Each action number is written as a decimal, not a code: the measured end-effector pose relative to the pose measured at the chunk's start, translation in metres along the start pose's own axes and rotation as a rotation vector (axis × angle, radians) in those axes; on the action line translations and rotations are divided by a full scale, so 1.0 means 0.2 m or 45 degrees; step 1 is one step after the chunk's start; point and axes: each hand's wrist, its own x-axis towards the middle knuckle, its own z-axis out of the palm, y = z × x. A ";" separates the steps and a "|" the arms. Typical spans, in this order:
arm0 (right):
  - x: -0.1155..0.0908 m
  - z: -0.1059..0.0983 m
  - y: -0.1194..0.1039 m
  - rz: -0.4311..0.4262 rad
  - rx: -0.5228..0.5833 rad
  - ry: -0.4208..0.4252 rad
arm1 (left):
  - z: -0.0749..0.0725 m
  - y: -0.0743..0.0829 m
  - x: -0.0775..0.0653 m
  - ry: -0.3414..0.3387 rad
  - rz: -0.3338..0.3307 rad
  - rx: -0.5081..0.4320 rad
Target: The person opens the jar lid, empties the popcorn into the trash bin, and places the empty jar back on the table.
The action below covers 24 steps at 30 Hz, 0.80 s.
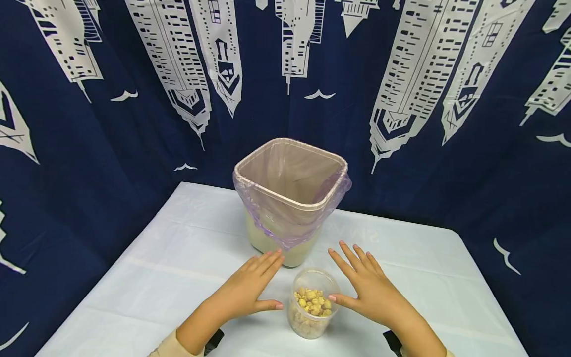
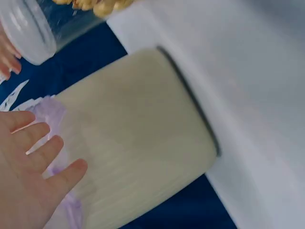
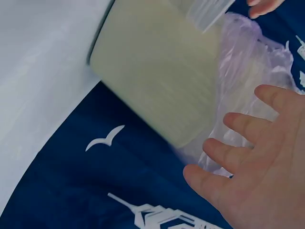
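Note:
A clear plastic tub partly filled with yellow popcorn stands lidless on the table, between my two hands. To its left my left hand hovers with fingers straight and thumb pointing toward the tub. On the other side my right hand is spread wide, its thumb tip overlapping the tub's rim in the head view. Neither hand holds anything. The left wrist view shows the left hand with fingers extended, the tub at the upper left. Spread fingers of the right hand appear in the right wrist view.
Just behind the tub stands a cream square bin, lined with a translucent purple bag folded over its rim. A white cloth covers the table. Dark blue fabric printed with white buildings hangs behind and at the sides.

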 end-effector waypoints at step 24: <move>0.08 0.15 -0.15 -0.114 0.095 -0.185 | 0.27 0.08 0.01 -0.158 -0.045 -0.385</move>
